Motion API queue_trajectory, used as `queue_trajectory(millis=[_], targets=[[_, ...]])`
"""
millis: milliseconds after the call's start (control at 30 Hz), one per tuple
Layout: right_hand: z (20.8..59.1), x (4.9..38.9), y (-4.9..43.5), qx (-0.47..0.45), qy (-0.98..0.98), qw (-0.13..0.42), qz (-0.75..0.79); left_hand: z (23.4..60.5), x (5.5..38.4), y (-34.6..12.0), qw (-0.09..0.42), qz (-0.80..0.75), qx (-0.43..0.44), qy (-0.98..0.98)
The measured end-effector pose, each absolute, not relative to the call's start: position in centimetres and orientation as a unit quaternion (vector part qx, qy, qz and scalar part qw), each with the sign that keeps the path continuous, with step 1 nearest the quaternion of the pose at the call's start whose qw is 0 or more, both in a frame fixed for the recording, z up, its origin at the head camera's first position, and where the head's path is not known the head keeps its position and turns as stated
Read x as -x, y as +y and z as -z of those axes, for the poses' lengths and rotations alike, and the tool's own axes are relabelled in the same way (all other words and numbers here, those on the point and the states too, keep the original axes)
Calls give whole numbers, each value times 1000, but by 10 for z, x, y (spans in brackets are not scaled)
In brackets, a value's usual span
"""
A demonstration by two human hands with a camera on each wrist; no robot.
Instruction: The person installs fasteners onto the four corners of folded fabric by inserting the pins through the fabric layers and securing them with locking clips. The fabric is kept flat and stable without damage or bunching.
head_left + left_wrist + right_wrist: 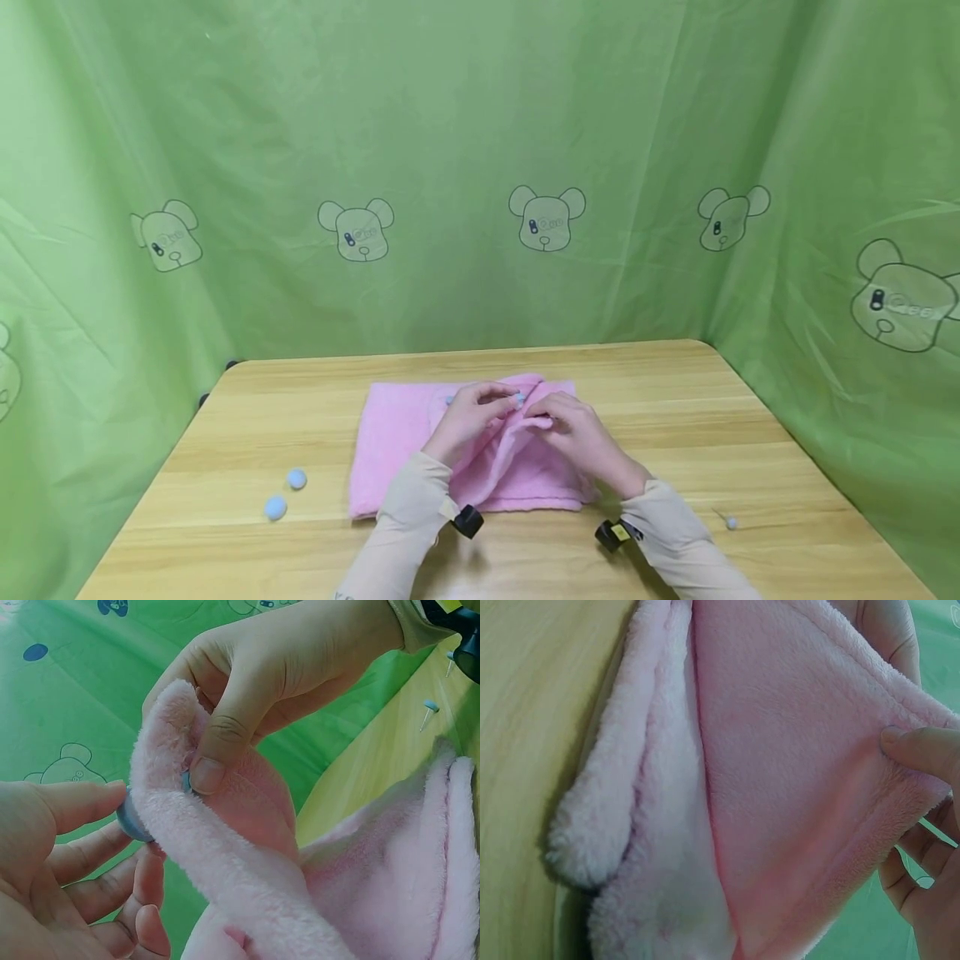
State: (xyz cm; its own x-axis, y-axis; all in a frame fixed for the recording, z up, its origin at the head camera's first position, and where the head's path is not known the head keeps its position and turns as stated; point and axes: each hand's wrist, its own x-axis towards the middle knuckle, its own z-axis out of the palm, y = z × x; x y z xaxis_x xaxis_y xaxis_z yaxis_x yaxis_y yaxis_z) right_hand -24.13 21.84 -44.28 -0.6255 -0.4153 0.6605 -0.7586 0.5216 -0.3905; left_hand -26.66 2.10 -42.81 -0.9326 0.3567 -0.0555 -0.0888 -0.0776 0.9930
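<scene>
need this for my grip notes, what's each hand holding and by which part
The left hand pinches a blue cap by its rim; the right hand pinches the pink cloth near its edge.

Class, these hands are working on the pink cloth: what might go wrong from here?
The left hand pinches a round blue piece, which might slip and roll away. The raised pink cloth might shift where the right hand grips it. A blue-headed pin on the table lies near the right sleeve, which might knock it.
</scene>
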Motion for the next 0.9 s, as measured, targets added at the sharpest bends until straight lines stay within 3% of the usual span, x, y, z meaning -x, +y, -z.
queue_trajectory(millis=[533,900], targets=[[442,242,218,-343,-837,279,-321,428,265,21,159,-711,-121,675],[440,240,217,-323,-847,260,-332,422,261,22,146,-666,-130,719]])
